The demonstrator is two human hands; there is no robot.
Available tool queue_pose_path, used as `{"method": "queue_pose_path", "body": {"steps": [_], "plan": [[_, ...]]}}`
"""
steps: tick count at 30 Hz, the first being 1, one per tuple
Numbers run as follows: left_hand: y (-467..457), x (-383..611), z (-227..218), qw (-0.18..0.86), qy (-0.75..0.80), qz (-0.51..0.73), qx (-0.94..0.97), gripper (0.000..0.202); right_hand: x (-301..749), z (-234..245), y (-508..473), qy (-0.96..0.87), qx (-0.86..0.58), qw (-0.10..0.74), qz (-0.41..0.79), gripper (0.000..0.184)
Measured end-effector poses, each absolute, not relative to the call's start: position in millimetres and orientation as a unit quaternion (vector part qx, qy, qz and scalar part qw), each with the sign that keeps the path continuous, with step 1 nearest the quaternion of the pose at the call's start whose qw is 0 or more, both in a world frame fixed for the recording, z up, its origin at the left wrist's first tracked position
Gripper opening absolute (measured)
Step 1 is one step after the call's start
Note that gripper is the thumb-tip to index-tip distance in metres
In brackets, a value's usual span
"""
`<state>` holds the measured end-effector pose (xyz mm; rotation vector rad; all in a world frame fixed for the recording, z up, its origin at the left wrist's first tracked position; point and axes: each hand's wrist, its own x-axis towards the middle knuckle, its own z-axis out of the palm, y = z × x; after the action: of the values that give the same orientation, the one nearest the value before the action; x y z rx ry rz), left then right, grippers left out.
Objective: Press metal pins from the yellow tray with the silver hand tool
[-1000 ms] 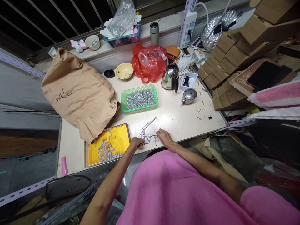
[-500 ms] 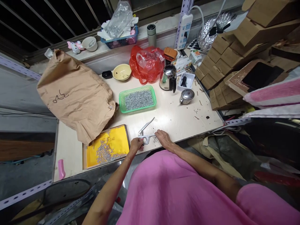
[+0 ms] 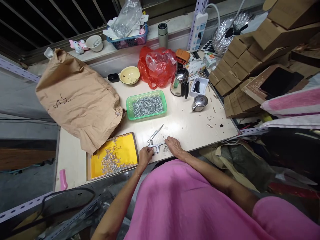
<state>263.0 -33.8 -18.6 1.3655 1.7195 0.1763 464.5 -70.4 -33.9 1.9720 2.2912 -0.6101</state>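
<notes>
A flat grey metal piece with a ring-like opening (image 3: 160, 145) lies at the table's front edge between my hands. My left hand (image 3: 145, 156) has its fingers pinched together at the left end of this piece, beside the opening; anything small between the fingertips is hidden. My right hand (image 3: 174, 146) is closed over the right end of the piece, its fingers bent down to the table. Just behind, a slim curved metal strip (image 3: 155, 133) points away to the right. Some small dark bits sit near its lower end.
Left of my hands, a yellow sheet in a tray (image 3: 127, 146) bears many small metal pins. A green basket (image 3: 128, 115) full of similar pins stands behind. A large brown paper bag (image 3: 77, 100) leans at left; a steel kettle (image 3: 178, 87) and small lidded pot (image 3: 200, 103) stand right.
The view has shifted slightly. Both hands stay at the metal piece in nearly the same places, with only slight movement of the fingers.
</notes>
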Motion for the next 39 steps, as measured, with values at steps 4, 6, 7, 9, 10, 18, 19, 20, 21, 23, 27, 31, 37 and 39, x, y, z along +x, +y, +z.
{"method": "queue_pose_path", "body": {"steps": [4, 6, 7, 9, 10, 18, 19, 20, 21, 23, 27, 31, 37, 39], "plan": [[-33, 253, -23, 0.557, 0.728, 0.119, 0.382, 0.008, 465, -32, -70, 0.743, 0.637, 0.031, -0.201, 0.035], [-34, 249, -26, 0.58, 0.728, 0.133, 0.339, 0.013, 465, -31, -70, 0.741, 0.639, 0.033, -0.204, 0.035], [-35, 247, -27, 0.588, 0.727, 0.136, 0.327, 0.015, 465, -31, -70, 0.74, 0.64, 0.033, -0.205, 0.034], [-37, 247, -28, 0.602, 0.721, 0.144, 0.312, 0.02, 465, -30, -69, 0.741, 0.638, 0.036, -0.208, 0.033], [-38, 248, -29, 0.607, 0.717, 0.151, 0.308, 0.021, 465, -30, -69, 0.741, 0.637, 0.038, -0.208, 0.033], [-36, 253, -37, 0.579, 0.72, 0.123, 0.363, 0.023, 465, -27, -68, 0.748, 0.629, 0.052, -0.203, 0.034], [-35, 253, -38, 0.57, 0.719, 0.113, 0.382, 0.022, 465, -27, -68, 0.749, 0.629, 0.053, -0.203, 0.034], [-34, 253, -38, 0.561, 0.718, 0.1, 0.4, 0.02, 465, -28, -68, 0.749, 0.629, 0.053, -0.203, 0.034], [-32, 254, -37, 0.55, 0.718, 0.085, 0.418, 0.02, 465, -29, -67, 0.749, 0.629, 0.053, -0.202, 0.034], [-29, 255, -36, 0.532, 0.718, 0.049, 0.446, 0.021, 465, -31, -67, 0.75, 0.628, 0.053, -0.2, 0.035], [-24, 256, -35, 0.529, 0.706, -0.011, 0.471, 0.024, 465, -34, -67, 0.75, 0.628, 0.051, -0.202, 0.035], [-21, 257, -37, 0.538, 0.702, -0.032, 0.466, 0.024, 465, -34, -67, 0.748, 0.627, 0.044, -0.212, 0.034], [-22, 262, -35, 0.549, 0.724, -0.027, 0.417, 0.022, 465, -32, -67, 0.745, 0.629, 0.046, -0.216, 0.033], [-24, 264, -32, 0.559, 0.73, -0.017, 0.394, 0.023, 465, -30, -67, 0.745, 0.629, 0.045, -0.219, 0.033]]}}
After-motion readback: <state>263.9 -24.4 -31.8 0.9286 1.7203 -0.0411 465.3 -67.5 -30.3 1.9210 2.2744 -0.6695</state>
